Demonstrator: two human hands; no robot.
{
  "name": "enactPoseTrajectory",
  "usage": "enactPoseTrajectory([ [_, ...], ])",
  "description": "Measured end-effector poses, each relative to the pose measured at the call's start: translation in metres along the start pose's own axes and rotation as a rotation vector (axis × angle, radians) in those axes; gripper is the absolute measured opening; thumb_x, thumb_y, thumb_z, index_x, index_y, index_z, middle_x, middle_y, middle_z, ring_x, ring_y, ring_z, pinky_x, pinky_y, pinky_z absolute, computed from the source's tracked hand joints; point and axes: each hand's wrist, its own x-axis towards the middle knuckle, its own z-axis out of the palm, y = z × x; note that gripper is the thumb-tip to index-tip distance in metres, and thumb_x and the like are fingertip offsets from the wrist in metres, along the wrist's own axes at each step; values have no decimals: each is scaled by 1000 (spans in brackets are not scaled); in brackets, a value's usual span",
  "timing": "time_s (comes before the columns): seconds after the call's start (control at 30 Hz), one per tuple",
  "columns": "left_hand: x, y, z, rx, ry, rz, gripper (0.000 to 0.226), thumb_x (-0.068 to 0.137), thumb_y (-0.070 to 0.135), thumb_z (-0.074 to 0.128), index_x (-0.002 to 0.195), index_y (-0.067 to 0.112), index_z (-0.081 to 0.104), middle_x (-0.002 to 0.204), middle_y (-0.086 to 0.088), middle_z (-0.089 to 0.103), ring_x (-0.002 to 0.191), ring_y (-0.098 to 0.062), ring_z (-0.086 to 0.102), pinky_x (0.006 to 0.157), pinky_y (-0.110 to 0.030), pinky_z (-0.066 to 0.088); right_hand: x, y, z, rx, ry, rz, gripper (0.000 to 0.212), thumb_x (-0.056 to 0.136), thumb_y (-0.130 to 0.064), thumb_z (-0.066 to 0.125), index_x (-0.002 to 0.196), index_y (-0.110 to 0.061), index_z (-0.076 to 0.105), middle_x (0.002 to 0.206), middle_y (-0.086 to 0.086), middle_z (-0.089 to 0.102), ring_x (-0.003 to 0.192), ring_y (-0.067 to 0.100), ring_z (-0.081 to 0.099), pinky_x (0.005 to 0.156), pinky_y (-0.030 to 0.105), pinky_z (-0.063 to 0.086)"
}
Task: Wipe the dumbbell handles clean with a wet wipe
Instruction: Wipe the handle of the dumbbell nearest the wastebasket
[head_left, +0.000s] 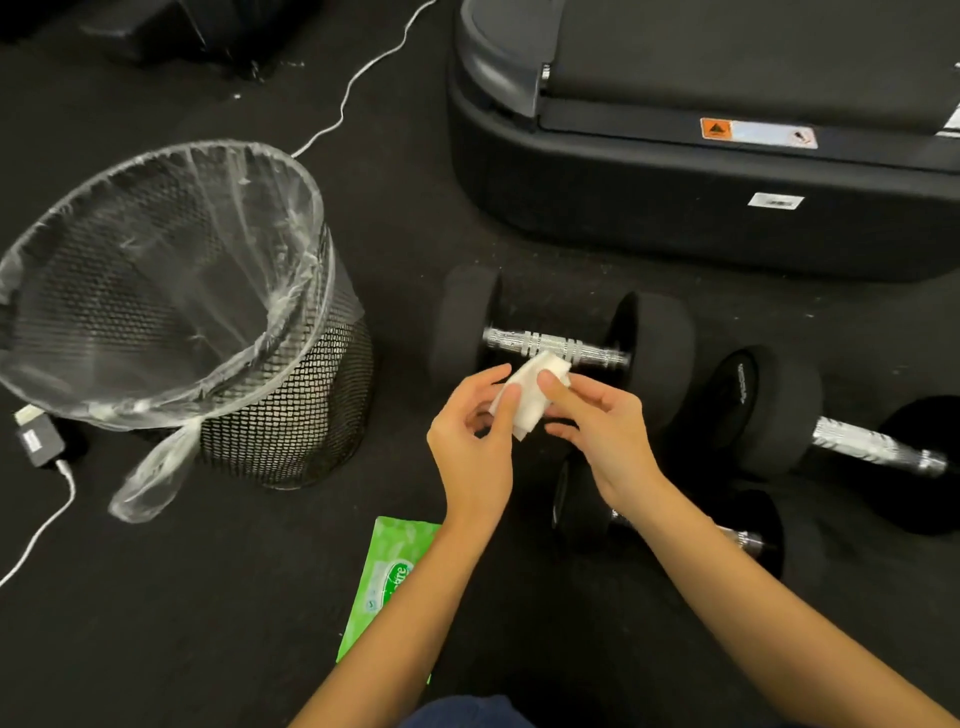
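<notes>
**White wipe pinched between both hands above a knurled chrome handle**

White and folded, the wet wipe (530, 395) sits at frame centre, gripped between the left hand (475, 441) and right hand (602, 431), fingers closed on it from either side. Just above it lies a dumbbell (566, 343) with matte black round heads and a ridged silver handle. Two more dumbbells (831, 431) lie at right. A black mesh bin (291, 415) with a crinkled clear liner stands at left; a glossy green wipe packet (389, 571) lies at lower centre.
</notes>
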Motion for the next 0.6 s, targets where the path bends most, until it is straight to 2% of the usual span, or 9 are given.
enactPoseTrajectory([
  [0.1,1,2,4,-53,31,2,14,91,11,68,105,11,69,89,0,73,85,-15,71,69,-27,57,-2,1,-2,118,-32,59,21,88,-20,68,105,-9,74,104,7,75,102,21,71,91,37,55],
  [0.2,0,2,9,-16,18,43,12,91,9,67,103,12,69,94,2,71,89,-14,69,69,-27,55,-2,1,-2,174,-29,44,19,89,-16,67,105,-7,73,106,9,75,103,22,71,88,36,57],
  [0.27,5,2,7,90,5,152,16,90,7,67,104,14,69,102,5,67,96,-15,65,74,-32,55,2,-2,-3,149,11,-6,20,89,-16,68,107,-8,72,105,8,75,99,21,72,83,33,59],
  [0.37,32,2,1,322,5,422,18,92,7,64,108,12,69,114,2,63,108,-13,58,89,-31,48,23,-10,-3,-113,122,-175,8,91,-20,68,99,-19,70,95,6,76,93,19,73,77,36,61],
  [0.43,58,2,0,533,7,521,22,96,12,59,116,15,67,122,3,61,116,-11,54,97,-27,40,41,-17,0,-305,180,-311,9,92,-22,67,99,-17,66,90,5,74,85,16,72,72,35,61],
  [0.53,88,-6,1,778,-44,523,33,101,22,48,133,19,57,140,3,53,134,-11,43,109,-33,33,63,-27,11,-501,217,-503,19,94,-20,64,110,-10,58,89,-3,68,75,5,67,59,11,51],
  [0.6,97,-17,0,813,-124,488,40,104,26,41,142,17,47,150,2,45,143,-12,31,116,-38,27,76,-28,16,-658,202,-582,16,98,-19,58,110,-10,51,78,-7,60,61,2,59,51,11,45],
])
